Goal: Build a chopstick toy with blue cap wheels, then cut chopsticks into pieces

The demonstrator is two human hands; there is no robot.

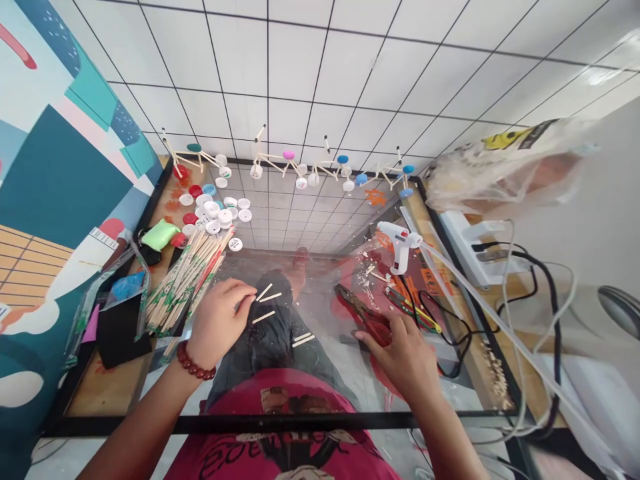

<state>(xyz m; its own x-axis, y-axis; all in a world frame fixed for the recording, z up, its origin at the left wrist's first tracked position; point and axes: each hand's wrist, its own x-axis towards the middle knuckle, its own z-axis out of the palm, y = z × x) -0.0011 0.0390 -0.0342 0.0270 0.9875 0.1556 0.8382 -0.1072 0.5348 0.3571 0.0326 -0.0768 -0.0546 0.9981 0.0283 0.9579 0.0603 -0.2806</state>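
Note:
My left hand [223, 313], with a red bead bracelet on its wrist, is closed in a pinch at the near end of a short wooden stick [265, 292]. Two more cut sticks lie beside it on the glass tabletop, one of them a loose stick [264, 317] just below. A small group of cut sticks [303, 340] rests further right. On the right, my right hand [405, 347] is closed around the red handles of a pair of pliers [363, 308], whose dark jaws point up and left, flat on the glass.
Long sticks [187, 280] lie heaped at left, below bottle caps [213, 210]. Stick figures with caps [289, 157] stand along the back edge. A white glue gun [400, 243] stands at right near cables, a power strip [475, 247] and a plastic bag [505, 167].

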